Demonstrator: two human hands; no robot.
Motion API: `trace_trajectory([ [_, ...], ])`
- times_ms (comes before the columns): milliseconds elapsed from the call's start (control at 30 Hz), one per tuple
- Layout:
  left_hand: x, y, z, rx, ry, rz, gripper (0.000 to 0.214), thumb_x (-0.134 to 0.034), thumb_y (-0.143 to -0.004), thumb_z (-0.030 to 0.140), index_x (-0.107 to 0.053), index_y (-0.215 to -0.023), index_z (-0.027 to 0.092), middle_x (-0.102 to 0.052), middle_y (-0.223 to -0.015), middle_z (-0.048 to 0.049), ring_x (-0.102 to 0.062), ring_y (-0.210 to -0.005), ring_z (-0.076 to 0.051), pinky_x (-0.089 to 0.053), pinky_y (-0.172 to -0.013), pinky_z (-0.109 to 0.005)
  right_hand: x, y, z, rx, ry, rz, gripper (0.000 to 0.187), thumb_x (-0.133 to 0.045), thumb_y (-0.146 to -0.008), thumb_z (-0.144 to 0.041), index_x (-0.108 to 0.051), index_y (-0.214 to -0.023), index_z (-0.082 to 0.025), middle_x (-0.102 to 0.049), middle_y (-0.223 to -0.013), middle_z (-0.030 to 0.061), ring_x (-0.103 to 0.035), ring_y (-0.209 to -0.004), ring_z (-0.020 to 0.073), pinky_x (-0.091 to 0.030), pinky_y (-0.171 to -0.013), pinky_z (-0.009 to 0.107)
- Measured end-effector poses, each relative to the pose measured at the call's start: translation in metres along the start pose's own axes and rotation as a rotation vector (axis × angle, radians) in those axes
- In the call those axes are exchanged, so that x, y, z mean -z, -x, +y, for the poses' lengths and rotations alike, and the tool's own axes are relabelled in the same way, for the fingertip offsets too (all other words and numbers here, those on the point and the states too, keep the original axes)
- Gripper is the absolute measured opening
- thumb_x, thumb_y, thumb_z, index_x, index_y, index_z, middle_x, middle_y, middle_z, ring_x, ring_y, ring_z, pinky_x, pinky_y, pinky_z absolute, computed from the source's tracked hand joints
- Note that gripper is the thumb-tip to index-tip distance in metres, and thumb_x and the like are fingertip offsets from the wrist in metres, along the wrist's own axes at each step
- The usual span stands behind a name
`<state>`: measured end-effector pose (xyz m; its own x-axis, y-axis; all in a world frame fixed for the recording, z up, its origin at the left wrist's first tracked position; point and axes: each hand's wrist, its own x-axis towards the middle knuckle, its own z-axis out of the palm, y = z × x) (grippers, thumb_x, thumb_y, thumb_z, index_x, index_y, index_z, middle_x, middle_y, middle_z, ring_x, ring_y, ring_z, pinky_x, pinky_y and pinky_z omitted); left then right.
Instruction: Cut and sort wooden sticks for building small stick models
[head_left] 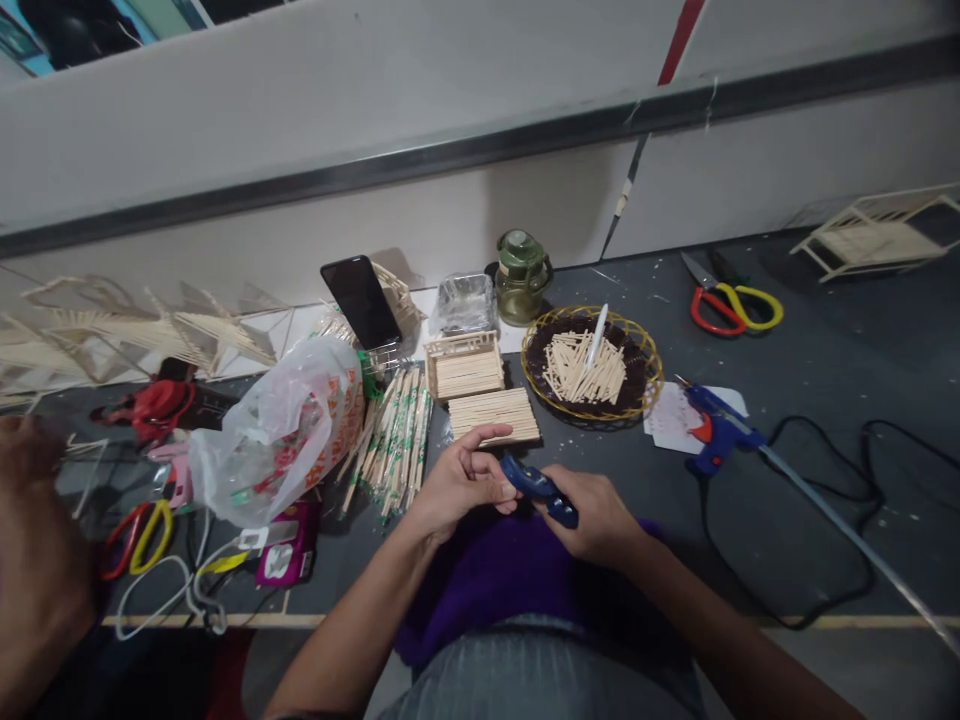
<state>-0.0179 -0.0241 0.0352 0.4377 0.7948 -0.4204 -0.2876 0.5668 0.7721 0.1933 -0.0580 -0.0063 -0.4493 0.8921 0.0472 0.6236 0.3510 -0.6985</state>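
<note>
— Grey work surface (825, 480) is stretching out below a pale wall, crowded with stick craft. What are the hands doing?

— The right hand (596, 515) is wrapping its fingers tightly around a blue-handled tool (541, 492), holding it just above a purple cloth (487, 575) at the near edge. The left hand (456, 482) is curling its fingers in toward the tool's front end. Whether it is pinching anything there, I cannot tell.

— And what is lying around them?

— A flat stick panel (493, 412) is lying just beyond the left hand, with a small stick box (463, 365) behind it. To the right, a woven basket (649, 370) is holding loose sticks (574, 370) and a white blade (598, 335). A blue glue gun (716, 425) is resting on paper beside the basket, its black cord trailing off. Wrapped chopsticks (394, 440) are lying next to a plastic bag (281, 425) on the left, and a phone (361, 300) is leaning upright behind them.

— Is anyone else showing?

— Another person's hand (30, 560) is blurring into the far left edge, near some red-and-yellow scissors (139, 535).
</note>
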Motion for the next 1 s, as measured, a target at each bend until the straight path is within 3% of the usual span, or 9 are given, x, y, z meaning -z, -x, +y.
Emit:
trace_trajectory([
  [367,0.000,-0.018,0.003,-0.035,-0.029,0.028,0.077,-0.086,-0.060,0.018,-0.049,-0.128,0.014,-0.070,-0.065,-0.0020,-0.067,-0.057,-0.018,-0.056,-0.055,-0.028,-0.008,-0.009,0.019,0.024,-0.071,0.027,0.007,-0.049,-0.087,-0.026,-0.054,-0.090,-0.022,-0.063,-0.070,0.0013,-0.061,-0.063,0.0166,-0.042,-0.061,0.025],
  [533,-0.011,-0.043,0.009,-0.064,-0.067,0.043,0.073,-0.087,-0.060,0.025,-0.048,-0.120,0.014,-0.072,-0.067,-0.0032,-0.067,-0.053,-0.017,-0.055,-0.054,-0.027,-0.012,-0.013,0.028,-0.099,-0.103,0.183,0.014,-0.047,-0.090,-0.029,-0.058,-0.089,-0.021,-0.065,-0.069,0.0020,-0.062,-0.062,0.0178,-0.043,-0.059,0.026],
  [667,-0.014,-0.055,0.021,-0.135,-0.142,0.091,0.070,-0.087,-0.061,0.028,-0.045,-0.116,0.015,-0.073,-0.069,-0.0035,-0.067,-0.054,-0.017,-0.054,-0.055,-0.027,0.000,-0.016,0.019,-0.218,-0.129,0.213,0.015,-0.048,-0.090,-0.033,-0.057,-0.092,-0.021,-0.063,-0.069,0.0001,-0.061,-0.060,0.0176,-0.043,-0.058,0.026],
  [767,-0.008,-0.051,0.027,-0.173,-0.158,0.155,0.068,-0.085,-0.063,0.027,-0.044,-0.116,0.016,-0.071,-0.067,-0.0010,-0.066,-0.054,-0.016,-0.053,-0.056,-0.027,0.010,-0.010,0.007,-0.283,-0.058,0.177,0.014,-0.050,-0.089,-0.033,-0.055,-0.094,-0.021,-0.062,-0.068,-0.0004,-0.061,-0.061,0.0185,-0.042,-0.058,0.027],
  [833,-0.001,-0.045,0.029,-0.186,-0.152,0.203,0.069,-0.084,-0.065,0.026,-0.042,-0.119,0.017,-0.072,-0.068,-0.0009,-0.066,-0.055,-0.015,-0.054,-0.058,-0.027,0.012,-0.003,0.000,-0.248,0.015,0.138,0.018,-0.053,-0.087,-0.032,-0.055,-0.101,-0.021,-0.066,-0.081,0.0028,-0.063,-0.073,0.0207,-0.044,-0.066,0.029],
  [933,0.009,-0.034,0.032,-0.249,-0.148,0.296,0.069,-0.083,-0.067,0.024,-0.041,-0.122,0.017,-0.073,-0.072,-0.0021,-0.066,-0.058,-0.014,-0.055,-0.062,-0.027,0.004,0.006,-0.009,-0.139,0.162,0.061,0.038,-0.062,-0.082,-0.035,-0.055,-0.115,-0.019,-0.065,-0.102,0.0087,-0.061,-0.093,0.0260,-0.045,-0.081,0.035],
  [1000,0.014,-0.028,0.032,-0.297,-0.145,0.326,0.068,-0.082,-0.067,0.023,-0.042,-0.122,0.017,-0.073,-0.072,-0.0017,-0.066,-0.058,-0.013,-0.054,-0.061,-0.025,-0.005,0.009,-0.015,-0.096,0.265,0.013,0.053,-0.069,-0.078,-0.041,-0.054,-0.123,-0.017,-0.063,-0.105,0.0113,-0.057,-0.096,0.0289,-0.044,-0.084,0.040],
])
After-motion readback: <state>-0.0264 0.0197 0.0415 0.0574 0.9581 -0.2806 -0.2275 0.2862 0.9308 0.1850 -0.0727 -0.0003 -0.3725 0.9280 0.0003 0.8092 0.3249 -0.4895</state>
